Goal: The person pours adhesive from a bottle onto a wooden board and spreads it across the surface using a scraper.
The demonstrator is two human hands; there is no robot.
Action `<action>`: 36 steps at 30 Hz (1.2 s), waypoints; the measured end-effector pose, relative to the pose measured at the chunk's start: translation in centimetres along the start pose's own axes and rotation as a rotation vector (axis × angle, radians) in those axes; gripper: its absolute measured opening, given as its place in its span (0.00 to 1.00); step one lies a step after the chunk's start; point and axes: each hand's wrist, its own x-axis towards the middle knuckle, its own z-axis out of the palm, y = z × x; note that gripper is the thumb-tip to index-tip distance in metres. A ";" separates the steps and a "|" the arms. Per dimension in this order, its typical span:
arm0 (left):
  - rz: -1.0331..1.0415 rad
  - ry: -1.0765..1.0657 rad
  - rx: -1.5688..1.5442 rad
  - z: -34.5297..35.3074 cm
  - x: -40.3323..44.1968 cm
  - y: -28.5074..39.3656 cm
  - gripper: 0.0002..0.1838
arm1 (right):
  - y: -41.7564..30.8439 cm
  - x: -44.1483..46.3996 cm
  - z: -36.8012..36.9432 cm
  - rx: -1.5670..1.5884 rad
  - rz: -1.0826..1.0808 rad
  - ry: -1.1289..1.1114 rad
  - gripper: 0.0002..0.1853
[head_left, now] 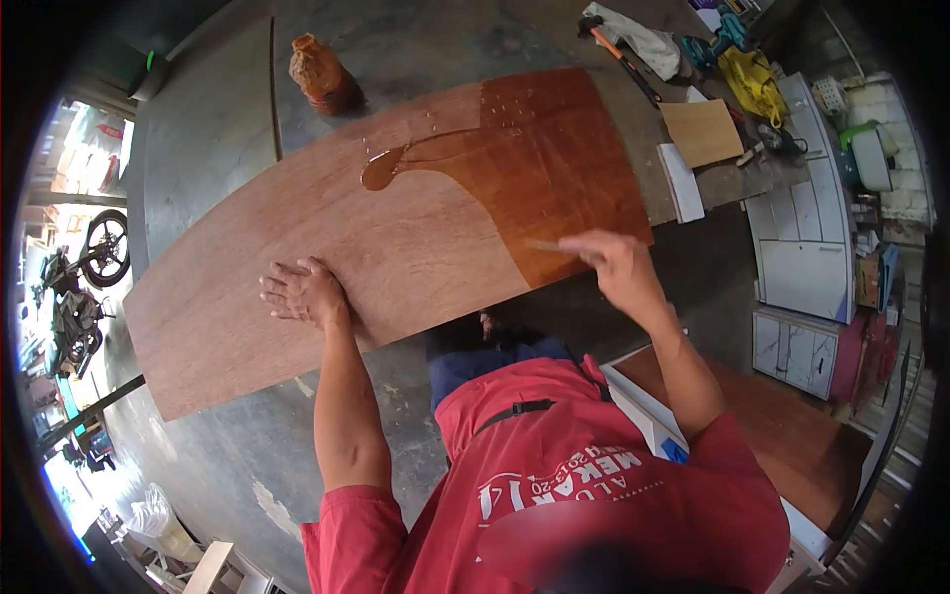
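A large curved wooden board (pixel 247 218) lies across a dark table. Its right part is coated with glossy orange-brown liquid (pixel 554 148), and a tongue of it ends in a puddle (pixel 379 170) near the middle. My left hand (pixel 305 292) rests flat on the bare wood with its fingers spread. Over the board's lower right edge, my right hand (pixel 621 265) is closed on a thin, flat spreader (pixel 543 245), slightly blurred, at the border of the wet area.
Behind the board stands an orange-stained container (pixel 322 74). A hammer (pixel 618 54), a white cloth (pixel 638 40), a yellow bag (pixel 754 84) and a tan sheet (pixel 703 133) lie at the upper right. White cabinets (pixel 807 257) stand on the right.
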 end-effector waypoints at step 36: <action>-0.016 -0.004 -0.089 -0.4 0.0 0.4 0.35 | 2.9 28.0 8.7 -0.454 -0.498 0.390 0.19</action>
